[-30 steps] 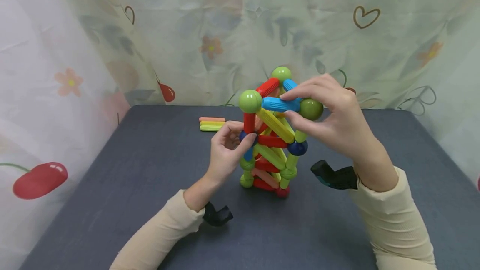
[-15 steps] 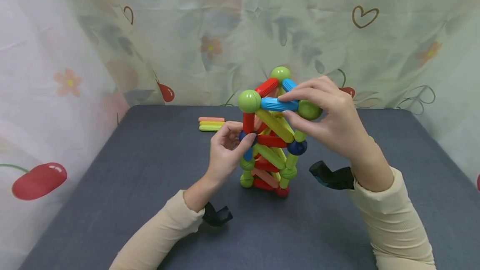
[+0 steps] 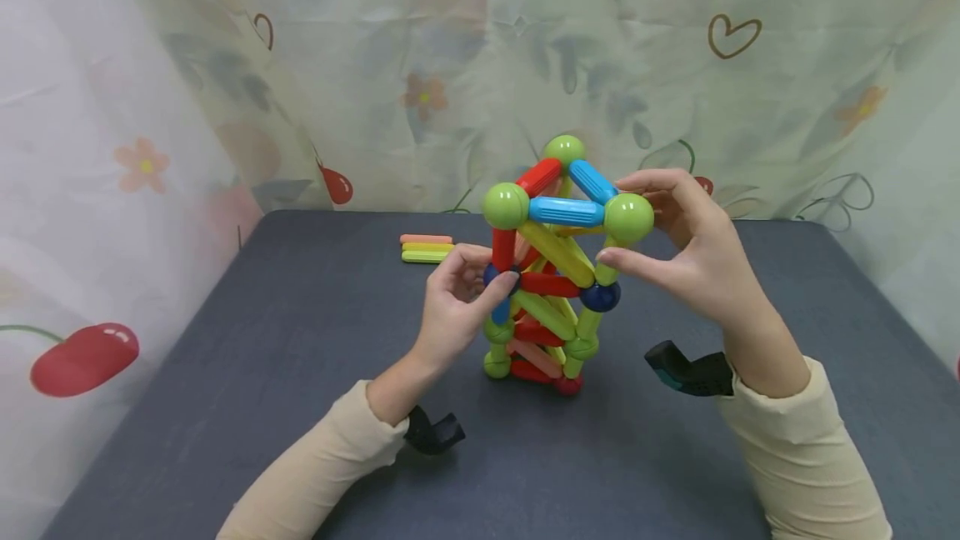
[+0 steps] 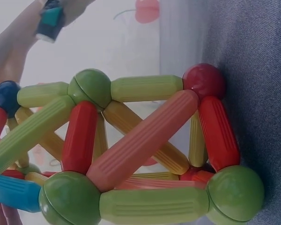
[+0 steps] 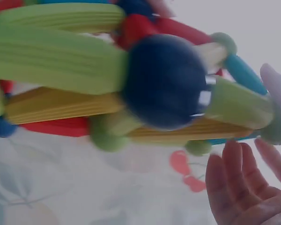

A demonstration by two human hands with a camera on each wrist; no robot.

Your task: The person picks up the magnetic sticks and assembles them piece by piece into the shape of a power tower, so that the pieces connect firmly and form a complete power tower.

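Note:
A tower of magnetic building sticks and balls stands on the table in the head view. My left hand (image 3: 457, 298) pinches a dark blue ball (image 3: 491, 277) at mid-height on its left side. At the top right, my right hand (image 3: 693, 248) is spread around a light green ball (image 3: 628, 217), thumb in front below it, fingers behind. Those fingers (image 5: 241, 176) are loosely extended beside the structure in the right wrist view. Two blue sticks (image 3: 566, 211) and a red stick (image 3: 540, 177) join three green balls into the top triangle. The left wrist view shows the lower levels, including a salmon stick (image 4: 143, 140).
Several loose sticks (image 3: 426, 247), salmon, yellow and lime, lie side by side on the dark table (image 3: 315, 340) behind the left hand. A patterned curtain (image 3: 360, 65) hangs around the table. Black wrist mounts (image 3: 690, 369) stick out near both sleeves.
My right hand has let go of the front blue stick and moved right, round the right green ball. The left hand keeps its grip on the dark blue ball.

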